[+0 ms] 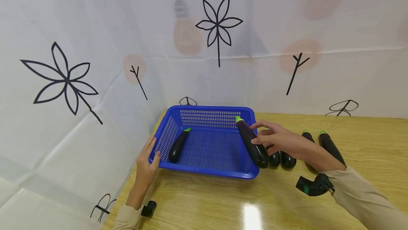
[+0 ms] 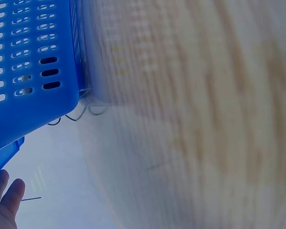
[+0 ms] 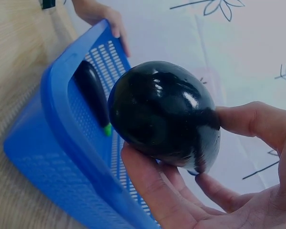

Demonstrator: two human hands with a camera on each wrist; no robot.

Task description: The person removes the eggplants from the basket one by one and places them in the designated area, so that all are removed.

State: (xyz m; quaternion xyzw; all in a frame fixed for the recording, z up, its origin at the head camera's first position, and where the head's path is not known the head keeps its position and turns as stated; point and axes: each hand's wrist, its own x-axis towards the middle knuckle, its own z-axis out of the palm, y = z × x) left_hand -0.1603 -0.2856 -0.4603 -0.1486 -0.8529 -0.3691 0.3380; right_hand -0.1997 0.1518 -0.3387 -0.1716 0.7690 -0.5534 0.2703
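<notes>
My right hand (image 1: 278, 139) holds a dark purple eggplant (image 1: 251, 145) over the right side of a blue plastic basket (image 1: 210, 174). Its green stem end points up and toward the back. In the right wrist view, the thumb and fingers are around the eggplant's glossy rounded end (image 3: 164, 114). My left hand (image 1: 146, 162) grips the basket's front left corner, thumb over the rim and fingers along the outer side. Inside the basket, another eggplant (image 1: 179, 146) lies against the left part of the floor.
Right of the basket, several more eggplants lie on the wooden table (image 1: 376, 145), one of them at the far right (image 1: 331, 147); my right hand and forearm partly cover others. A patterned white cloth (image 1: 255, 77) hangs behind and to the left of the table.
</notes>
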